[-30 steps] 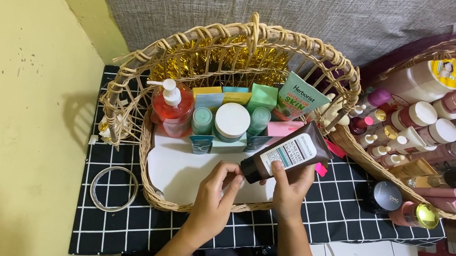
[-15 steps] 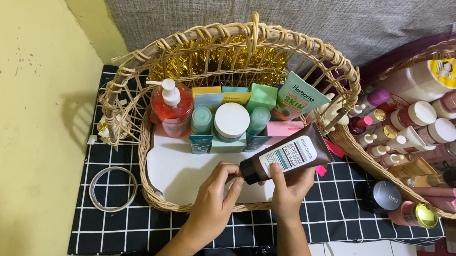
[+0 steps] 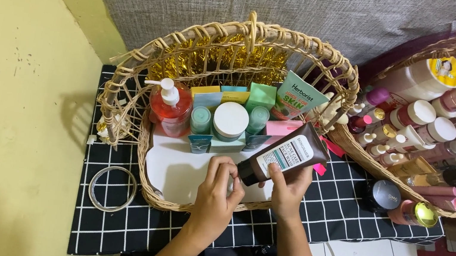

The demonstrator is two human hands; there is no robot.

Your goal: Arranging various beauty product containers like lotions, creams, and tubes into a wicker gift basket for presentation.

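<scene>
- The right hand grasps a dark brown tube around its lower body, holding it tilted over the front of the woven basket, cap end pointing down and to the left.
- The left hand is curled at the cap end of the tube, fingers pinching around the cap (the cap itself is mostly hidden).
- The step in hand seems to be working the cap, opening or closing it.
- The next move probably needs a firm right hold while the left fingers twist.
- Behind stand a red pump bottle and a white jar.
</scene>
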